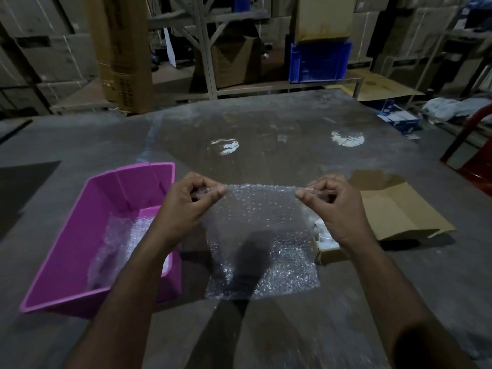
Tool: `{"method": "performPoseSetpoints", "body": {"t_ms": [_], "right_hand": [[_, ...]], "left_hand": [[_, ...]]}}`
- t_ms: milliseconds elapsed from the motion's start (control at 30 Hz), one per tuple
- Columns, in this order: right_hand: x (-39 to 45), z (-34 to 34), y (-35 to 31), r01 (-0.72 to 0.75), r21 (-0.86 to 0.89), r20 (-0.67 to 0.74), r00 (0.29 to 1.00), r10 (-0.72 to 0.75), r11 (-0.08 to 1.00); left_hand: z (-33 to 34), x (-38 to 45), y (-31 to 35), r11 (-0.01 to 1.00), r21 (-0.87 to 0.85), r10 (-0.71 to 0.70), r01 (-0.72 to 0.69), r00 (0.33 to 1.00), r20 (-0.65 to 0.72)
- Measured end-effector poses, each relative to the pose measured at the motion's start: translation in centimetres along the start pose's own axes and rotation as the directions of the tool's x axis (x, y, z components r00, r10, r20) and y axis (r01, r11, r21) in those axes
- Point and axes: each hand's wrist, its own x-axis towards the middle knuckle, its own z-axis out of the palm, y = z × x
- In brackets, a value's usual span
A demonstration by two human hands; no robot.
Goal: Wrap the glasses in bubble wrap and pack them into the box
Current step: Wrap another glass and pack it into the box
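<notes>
The fingers [213, 190] of the left hand [183, 206] are curled and pinch the far left corner of a sheet of bubble wrap [261, 235]; the fingers [306, 191] of the right hand [335, 206] pinch the far right corner in the same way. Between the two hands the far edge of the sheet is drawn taut and lifted, while its near edge lies on the grey surface [266, 134] toward 6 o'clock. A dark shadow falls across the middle of the sheet.

At 9 o'clock from the left hand stands a pink plastic tub [80, 227], its near right corner hidden behind the left forearm. Inside it lies more crumpled bubble wrap [119, 241]; whether anything is wrapped in it cannot be told.

At 3 o'clock from the right hand lies an open cardboard box [399, 206] with its flaps spread out. Just under the right wrist, touching the sheet's right edge, a small pale carton [327, 246] shows, with something glassy at its top; it is too hidden to name with certainty.

Toward 12 o'clock two round bright patches [225, 146] show on the surface, well apart. Beyond the surface's far edge stand metal shelving [205, 49], a blue crate [319, 62] and stacked cardboard cartons [42, 35]. A red chair [474, 155] shows at the right edge, near 2 o'clock.
</notes>
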Motion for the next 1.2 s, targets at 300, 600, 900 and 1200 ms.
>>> {"method": "performPoseSetpoints", "body": {"t_ms": [300, 600, 900, 1200], "right_hand": [[0.0, -0.1, 0.2, -0.097, 0.123, 0.195, 0.978, 0.071, 0.988], [-0.9, -0.2, -0.7, -0.131, 0.103, 0.258, 0.961, 0.101, 0.986], [-0.7, -0.3, 0.3, -0.044, -0.043, 0.169, 0.984, 0.051, 0.998], [-0.5, -1.2, 1.0, -0.066, 0.013, 0.276, 0.959, 0.06, 0.998]], "left_hand": [[0.6, -0.4, -0.1, 0.998, -0.068, -0.012, 0.013, 1.0, 0.015], [1.3, -1.0, 1.1, 0.979, -0.143, -0.13, 0.146, 0.985, 0.114], [1.3, -1.2, 0.5, 0.995, -0.004, -0.096, 0.097, 0.99, 0.106], [1.2, -1.2, 0.0, 0.995, -0.01, -0.098, 0.1, 0.984, 0.149]]}}
